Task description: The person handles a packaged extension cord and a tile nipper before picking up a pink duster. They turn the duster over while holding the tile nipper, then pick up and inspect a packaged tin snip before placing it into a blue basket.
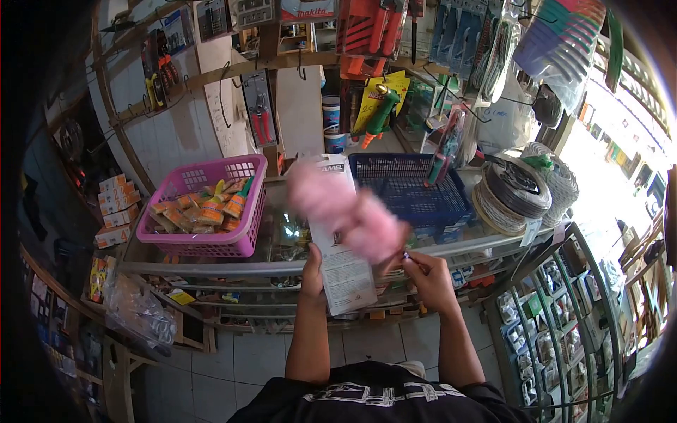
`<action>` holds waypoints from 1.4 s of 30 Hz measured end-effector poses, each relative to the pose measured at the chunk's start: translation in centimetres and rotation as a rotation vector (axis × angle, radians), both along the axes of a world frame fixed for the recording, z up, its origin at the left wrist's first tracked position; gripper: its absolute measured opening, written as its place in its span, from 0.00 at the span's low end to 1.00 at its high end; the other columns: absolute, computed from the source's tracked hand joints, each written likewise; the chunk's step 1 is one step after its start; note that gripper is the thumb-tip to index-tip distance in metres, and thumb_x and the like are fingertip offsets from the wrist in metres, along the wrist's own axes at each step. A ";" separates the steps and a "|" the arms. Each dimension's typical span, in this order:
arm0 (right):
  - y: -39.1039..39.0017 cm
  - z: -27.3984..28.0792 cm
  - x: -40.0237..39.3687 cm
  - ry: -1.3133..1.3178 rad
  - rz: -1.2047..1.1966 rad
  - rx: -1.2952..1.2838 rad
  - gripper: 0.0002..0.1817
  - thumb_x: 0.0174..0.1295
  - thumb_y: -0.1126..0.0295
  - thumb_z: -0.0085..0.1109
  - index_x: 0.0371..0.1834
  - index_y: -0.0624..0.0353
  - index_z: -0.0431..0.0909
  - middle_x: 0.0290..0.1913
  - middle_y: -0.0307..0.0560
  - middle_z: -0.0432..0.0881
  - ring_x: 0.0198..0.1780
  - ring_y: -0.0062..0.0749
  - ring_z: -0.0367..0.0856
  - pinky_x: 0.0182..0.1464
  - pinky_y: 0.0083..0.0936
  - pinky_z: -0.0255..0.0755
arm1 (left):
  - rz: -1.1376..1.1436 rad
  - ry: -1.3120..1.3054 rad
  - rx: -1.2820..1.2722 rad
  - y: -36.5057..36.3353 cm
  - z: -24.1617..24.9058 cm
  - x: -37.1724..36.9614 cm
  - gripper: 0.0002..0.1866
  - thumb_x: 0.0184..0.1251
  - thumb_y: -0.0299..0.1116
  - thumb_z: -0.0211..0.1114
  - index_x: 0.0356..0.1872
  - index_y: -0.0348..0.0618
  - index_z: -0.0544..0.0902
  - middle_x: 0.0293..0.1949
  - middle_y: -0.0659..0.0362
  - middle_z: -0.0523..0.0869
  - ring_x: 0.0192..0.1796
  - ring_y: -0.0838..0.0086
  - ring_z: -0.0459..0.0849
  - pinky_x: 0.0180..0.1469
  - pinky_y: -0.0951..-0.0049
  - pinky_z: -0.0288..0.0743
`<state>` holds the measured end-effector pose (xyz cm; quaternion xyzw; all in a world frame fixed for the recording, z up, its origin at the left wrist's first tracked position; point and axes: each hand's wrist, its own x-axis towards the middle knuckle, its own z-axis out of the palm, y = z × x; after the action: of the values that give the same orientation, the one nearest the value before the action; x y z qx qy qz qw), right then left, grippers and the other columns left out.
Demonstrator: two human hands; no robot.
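Note:
A long white blister card (347, 282) with printed text stands upright over the front of the glass counter. My left hand (312, 276) grips its left edge near the bottom, thumb up along the side. In my right hand (430, 282), fingers pinch the thin handle of a pink fluffy duster (374, 227). The duster's head is smeared by motion and runs diagonally across the card, hiding its middle and part of its upper half.
On the glass counter (282, 266), a pink basket (247, 243) of paint brushes stands left and a dark blue basket (416, 169) right, beside rope spools (508, 197). Packaged tools hang above, including red pruning shears (261, 120). A glass case (557, 310) stands at right; tiled floor (233, 359) lies below.

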<state>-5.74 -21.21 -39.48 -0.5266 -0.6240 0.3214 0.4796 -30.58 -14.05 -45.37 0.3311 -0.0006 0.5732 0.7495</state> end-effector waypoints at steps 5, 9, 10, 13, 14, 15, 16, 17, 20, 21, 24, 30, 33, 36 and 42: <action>-1.5 1.3 0.0 -0.023 0.121 -0.172 0.16 0.73 0.68 0.67 0.59 0.65 0.87 0.27 0.37 0.79 0.33 0.16 0.69 0.36 0.24 0.69 | -0.141 -0.198 0.078 2.7 0.2 0.8 0.39 0.86 0.62 0.48 0.82 0.41 0.63 0.72 0.48 0.77 0.72 0.58 0.80 0.72 0.53 0.78; -1.8 0.1 -1.2 -0.021 0.046 -0.144 0.10 0.76 0.71 0.61 0.41 0.68 0.82 0.27 0.30 0.74 0.29 0.11 0.64 0.30 0.20 0.59 | 0.201 0.132 0.193 4.1 2.4 1.4 0.46 0.80 0.70 0.51 0.80 0.37 0.66 0.75 0.45 0.75 0.71 0.57 0.81 0.71 0.52 0.81; -2.0 0.2 -1.5 0.027 0.039 -0.103 0.09 0.76 0.71 0.61 0.43 0.68 0.83 0.27 0.30 0.74 0.29 0.11 0.64 0.30 0.21 0.59 | 0.086 0.070 0.173 4.8 2.3 1.3 0.46 0.81 0.71 0.47 0.82 0.41 0.63 0.77 0.45 0.73 0.72 0.56 0.79 0.71 0.52 0.80; -2.2 -0.7 -1.5 0.097 -0.028 -0.037 0.17 0.74 0.71 0.65 0.63 0.65 0.86 0.30 0.39 0.84 0.32 0.16 0.71 0.36 0.23 0.71 | 0.069 -0.081 0.067 4.1 4.4 1.1 0.43 0.82 0.68 0.48 0.84 0.45 0.60 0.78 0.43 0.71 0.74 0.53 0.78 0.73 0.51 0.78; -2.1 -1.0 -0.5 0.012 0.038 -0.022 0.17 0.74 0.72 0.66 0.62 0.65 0.86 0.31 0.39 0.84 0.32 0.16 0.71 0.37 0.23 0.71 | 0.116 -0.131 0.030 3.6 5.5 1.0 0.43 0.83 0.66 0.51 0.84 0.45 0.60 0.78 0.42 0.70 0.74 0.52 0.78 0.73 0.51 0.78; -2.1 -1.2 0.5 -0.074 0.103 -0.010 0.17 0.73 0.72 0.66 0.62 0.66 0.86 0.31 0.39 0.85 0.32 0.16 0.71 0.37 0.23 0.71 | 0.005 -0.301 0.064 3.4 6.4 1.0 0.43 0.83 0.67 0.49 0.84 0.45 0.60 0.78 0.42 0.71 0.74 0.53 0.77 0.75 0.48 0.75; -2.1 -1.4 1.2 -0.160 0.169 0.000 0.17 0.72 0.73 0.67 0.62 0.67 0.86 0.32 0.39 0.85 0.33 0.17 0.72 0.37 0.23 0.71 | 0.035 -0.213 0.095 4.6 5.3 0.4 0.45 0.81 0.71 0.47 0.83 0.45 0.62 0.77 0.43 0.72 0.74 0.53 0.77 0.76 0.47 0.74; -2.1 -1.9 1.2 -0.111 0.103 -0.002 0.17 0.72 0.73 0.68 0.61 0.68 0.86 0.31 0.39 0.84 0.32 0.17 0.71 0.36 0.24 0.71 | 0.065 -0.125 0.128 5.7 4.2 -0.2 0.48 0.79 0.76 0.44 0.83 0.46 0.64 0.76 0.44 0.73 0.74 0.53 0.77 0.77 0.46 0.72; -2.3 -2.3 0.8 -0.043 0.031 -0.030 0.17 0.70 0.73 0.69 0.59 0.69 0.87 0.30 0.40 0.83 0.32 0.18 0.71 0.35 0.26 0.70 | 0.202 -0.155 0.020 4.2 6.2 -0.3 0.48 0.78 0.77 0.44 0.82 0.46 0.65 0.76 0.43 0.73 0.73 0.53 0.77 0.77 0.45 0.72; -2.7 -1.6 0.8 -0.076 0.092 -0.056 0.17 0.71 0.72 0.69 0.59 0.69 0.87 0.29 0.40 0.82 0.32 0.17 0.71 0.35 0.26 0.69 | 0.340 -0.103 -0.034 3.6 6.9 -0.3 0.47 0.79 0.76 0.44 0.81 0.47 0.66 0.76 0.42 0.72 0.73 0.53 0.77 0.76 0.45 0.72; -2.8 -1.1 0.2 -0.035 0.121 -0.099 0.17 0.70 0.72 0.70 0.59 0.68 0.87 0.28 0.41 0.81 0.31 0.16 0.72 0.35 0.24 0.70 | 0.263 -0.187 0.072 4.9 4.7 -1.2 0.44 0.83 0.73 0.39 0.82 0.48 0.65 0.75 0.49 0.76 0.68 0.60 0.81 0.72 0.49 0.76; -2.2 -3.1 0.6 -0.036 0.234 -0.041 0.16 0.74 0.74 0.65 0.62 0.66 0.86 0.30 0.30 0.78 0.32 0.11 0.68 0.33 0.19 0.65 | 0.262 0.125 -0.286 2.7 8.3 -1.7 0.45 0.82 0.74 0.40 0.82 0.49 0.64 0.66 0.54 0.82 0.64 0.62 0.83 0.63 0.56 0.82; -2.1 -2.3 0.0 0.048 0.048 -0.092 0.16 0.73 0.76 0.65 0.62 0.66 0.86 0.32 0.30 0.79 0.33 0.11 0.69 0.34 0.19 0.66 | 0.313 -0.077 -0.103 1.8 7.0 -0.7 0.50 0.79 0.77 0.40 0.84 0.45 0.60 0.70 0.50 0.80 0.72 0.56 0.79 0.69 0.52 0.80; -2.7 -1.1 0.3 0.036 0.113 -0.112 0.16 0.74 0.75 0.65 0.62 0.66 0.86 0.31 0.30 0.80 0.31 0.11 0.69 0.32 0.18 0.66 | 0.273 -0.003 0.126 2.3 5.4 -1.5 0.50 0.78 0.78 0.38 0.86 0.49 0.55 0.77 0.49 0.73 0.76 0.55 0.76 0.75 0.49 0.76; -1.9 -1.4 0.3 0.011 0.018 -0.179 0.16 0.72 0.73 0.67 0.59 0.66 0.87 0.30 0.38 0.83 0.32 0.15 0.73 0.35 0.24 0.72 | 0.324 -0.088 0.027 2.1 4.4 -1.9 0.48 0.81 0.76 0.36 0.85 0.47 0.57 0.76 0.52 0.74 0.74 0.61 0.77 0.76 0.52 0.74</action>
<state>-5.46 -23.13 -40.90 -0.5598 -0.5950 0.3830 0.4312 -32.44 -11.90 -41.02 0.3114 0.0121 0.7006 0.6420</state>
